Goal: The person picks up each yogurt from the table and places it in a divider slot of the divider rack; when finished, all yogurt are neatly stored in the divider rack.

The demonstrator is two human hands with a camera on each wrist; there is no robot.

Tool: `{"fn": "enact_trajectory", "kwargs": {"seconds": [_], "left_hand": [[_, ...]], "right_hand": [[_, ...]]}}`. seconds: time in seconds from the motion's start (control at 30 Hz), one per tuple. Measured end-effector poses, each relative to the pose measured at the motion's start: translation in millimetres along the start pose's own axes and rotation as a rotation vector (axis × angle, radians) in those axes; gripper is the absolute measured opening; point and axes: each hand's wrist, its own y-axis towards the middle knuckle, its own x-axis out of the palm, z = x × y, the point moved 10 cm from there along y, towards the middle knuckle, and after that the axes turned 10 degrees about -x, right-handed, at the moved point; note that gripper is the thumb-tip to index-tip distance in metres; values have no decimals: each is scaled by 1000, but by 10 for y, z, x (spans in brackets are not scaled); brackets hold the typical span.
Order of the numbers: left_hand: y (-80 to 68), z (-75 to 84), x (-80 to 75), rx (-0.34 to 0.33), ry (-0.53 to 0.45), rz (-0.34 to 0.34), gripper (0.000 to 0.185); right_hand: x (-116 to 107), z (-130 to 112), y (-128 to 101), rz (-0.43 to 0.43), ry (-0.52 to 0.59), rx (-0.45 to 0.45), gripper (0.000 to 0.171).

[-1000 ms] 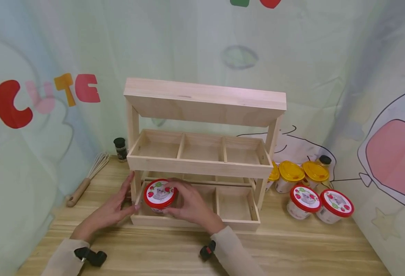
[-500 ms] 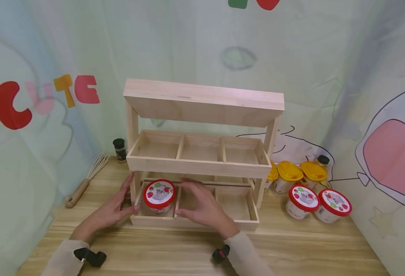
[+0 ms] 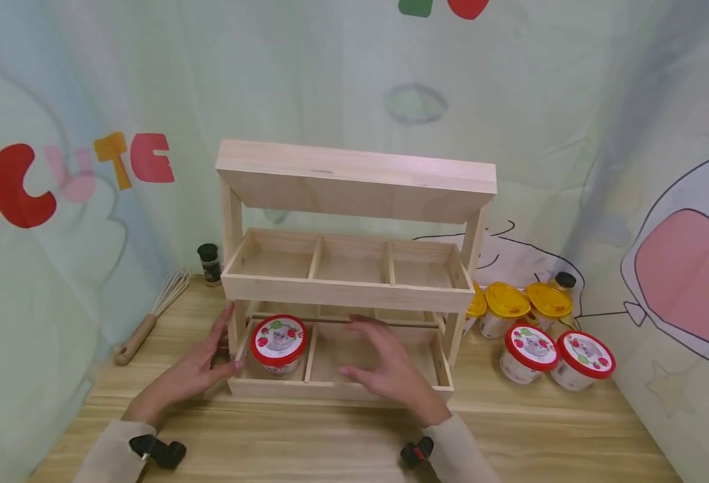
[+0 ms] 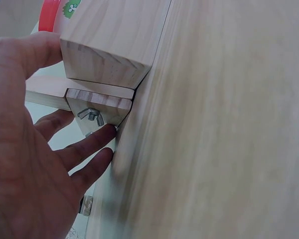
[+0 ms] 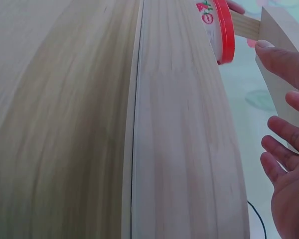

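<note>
A two-tier wooden shelf [image 3: 348, 294] with divided trays stands on the table under a slanted top board. In the left compartment of its lower tray [image 3: 342, 390] sits a tub [image 3: 278, 342] with a red-rimmed, fruit-printed lid. My left hand [image 3: 188, 369] rests at the shelf's left end, fingers spread; the left wrist view has its thumb against the wood block and fingertips by a bracket with a wing nut [image 4: 92, 115]. Over the middle and right of the lower tray hovers my right hand [image 3: 393, 369], fingers apart, holding nothing, and it hides part of that tray.
Right of the shelf stand two more red-lidded tubs [image 3: 532, 352] and several yellow-lidded tubs [image 3: 507, 300], with a black-capped jar [image 3: 565, 280] behind. At left lie a whisk [image 3: 151, 318] and a small black-topped bottle [image 3: 210, 263]. Printed curtains hang behind.
My right hand has let go of the red-lidded tub and moved right along the lower tray. The tub stays in the left compartment, and my left hand has kept its place.
</note>
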Motion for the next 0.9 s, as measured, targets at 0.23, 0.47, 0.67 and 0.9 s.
{"fn": "enact_trajectory", "kwargs": {"seconds": [0.23, 0.47, 0.67, 0.9], "left_hand": [[11, -31, -1, -7, 9, 7, 117], [17, 19, -11, 29, 32, 19, 118], [12, 29, -19, 28, 25, 19, 118], [11, 9, -12, 22, 20, 19, 118]], "right_hand": [[-198, -1, -88, 27, -6, -24, 75], [-421, 22, -258, 83, -48, -70, 74], [-552, 97, -390, 94, -52, -39, 70], [-662, 141, -495, 119, -39, -30, 71]]}}
